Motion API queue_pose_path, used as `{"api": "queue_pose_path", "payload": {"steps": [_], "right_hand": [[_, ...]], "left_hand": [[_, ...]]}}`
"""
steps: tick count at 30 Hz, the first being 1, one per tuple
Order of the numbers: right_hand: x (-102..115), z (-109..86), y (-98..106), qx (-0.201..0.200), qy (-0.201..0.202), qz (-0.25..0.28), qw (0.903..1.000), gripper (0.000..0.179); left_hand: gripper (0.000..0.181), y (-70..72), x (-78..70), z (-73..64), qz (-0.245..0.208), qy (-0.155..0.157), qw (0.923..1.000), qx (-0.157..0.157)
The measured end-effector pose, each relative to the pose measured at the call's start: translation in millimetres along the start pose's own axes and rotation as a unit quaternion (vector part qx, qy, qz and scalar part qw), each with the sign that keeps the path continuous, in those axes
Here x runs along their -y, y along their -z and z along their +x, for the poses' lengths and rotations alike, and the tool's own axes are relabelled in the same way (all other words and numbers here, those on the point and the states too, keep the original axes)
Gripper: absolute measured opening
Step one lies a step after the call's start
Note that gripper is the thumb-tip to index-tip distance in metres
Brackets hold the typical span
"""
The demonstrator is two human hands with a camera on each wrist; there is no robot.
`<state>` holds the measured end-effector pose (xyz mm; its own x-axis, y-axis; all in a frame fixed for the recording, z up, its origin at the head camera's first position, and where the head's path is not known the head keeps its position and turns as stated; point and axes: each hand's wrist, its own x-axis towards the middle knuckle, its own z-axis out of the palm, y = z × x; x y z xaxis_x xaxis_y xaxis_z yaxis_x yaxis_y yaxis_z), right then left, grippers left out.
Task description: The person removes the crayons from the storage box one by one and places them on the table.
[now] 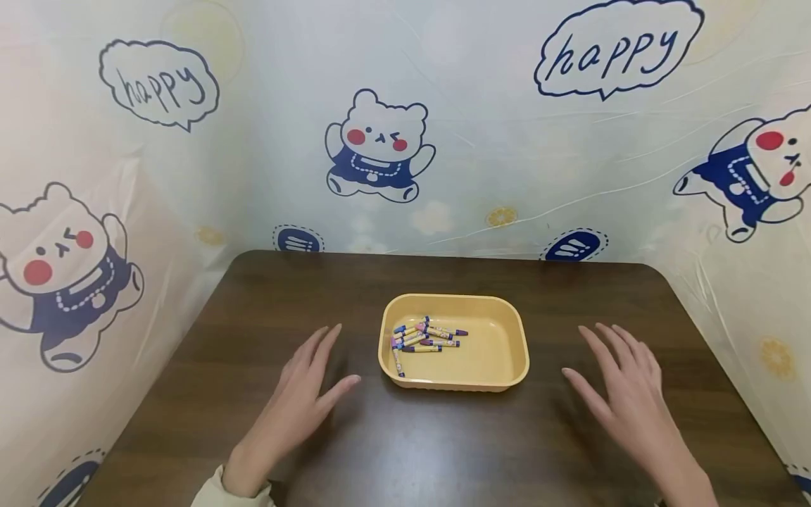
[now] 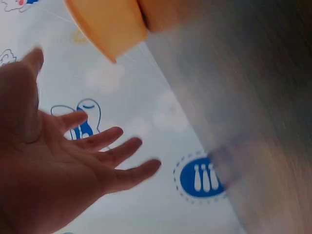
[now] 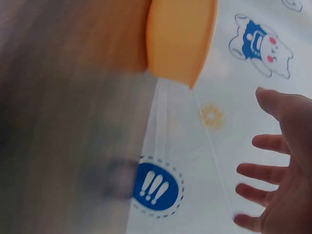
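A yellow plastic tray (image 1: 488, 359) sits on the dark wooden table in the head view. Several crayons (image 1: 415, 339) in yellow wrappers, with blue, purple and pink tips, lie in a loose heap at its left side. My left hand (image 1: 303, 391) hovers left of the tray with fingers spread and nothing in it. On the other side, my right hand (image 1: 624, 387) is held over the table, fingers apart, also holding nothing. Both wrist views show the tray's outer wall (image 2: 109, 27) beyond the spread fingers (image 3: 263, 173); the crayons are hidden there.
The dark brown table (image 1: 431, 451) has rounded far corners. A pale cloth (image 1: 481, 162) printed with bears and the word "happy" hangs behind it and along both sides. A light sleeve (image 1: 231, 489) covers the left forearm.
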<state>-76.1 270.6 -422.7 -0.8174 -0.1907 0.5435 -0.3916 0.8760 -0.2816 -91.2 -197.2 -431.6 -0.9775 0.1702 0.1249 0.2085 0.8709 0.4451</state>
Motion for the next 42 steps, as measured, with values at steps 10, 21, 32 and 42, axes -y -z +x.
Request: {"api": "queue_pose_path", "payload": {"steps": [10,21,32,42], "right_hand": [[30,27.9,-8,0.012,0.083,0.042,0.9956,0.044],[56,58.7,-40,0.053,0.150,0.053,0.9858,0.032],[65,106.8,-73,0.192,0.080,0.100,0.9731,0.019],[68,141.4,-117,0.332,0.075,0.176,0.9238,0.020]], "left_hand": [[0.031,5.3,-16.4,9.5,-0.226,-0.002,0.9738,0.024],[0.020,-13.6,-25.6,31.1,-0.370,0.075,0.9237,0.067],[0.023,-34.0,-24.6,52.1,-0.444,0.145,0.8783,0.102],[0.023,-44.5,-25.4,55.3,-0.486,0.172,0.8445,0.146]]}}
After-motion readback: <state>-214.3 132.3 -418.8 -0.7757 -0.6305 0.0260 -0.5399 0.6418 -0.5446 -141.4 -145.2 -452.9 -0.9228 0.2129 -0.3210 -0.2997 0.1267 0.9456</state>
